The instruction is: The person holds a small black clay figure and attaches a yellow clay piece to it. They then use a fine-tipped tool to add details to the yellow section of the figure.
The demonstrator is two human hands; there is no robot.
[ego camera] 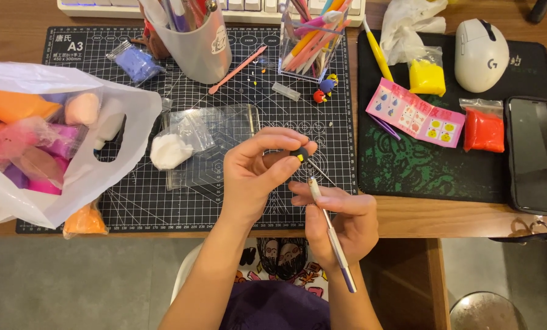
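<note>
Head view. Left hand (255,168): fingertips pinched in a narrow grip on a small dark clay piece (299,154), held above the black cutting mat (133,201) on the table (402,220). Right hand (337,223): grip closed around a thin white-and-purple modelling tool (329,232), tip touching the piece. Nearby: white clay bag (170,151), white plastic bag (90,177) of coloured clay, pen cup (200,46), mouse (481,55), phone (537,156).
</note>
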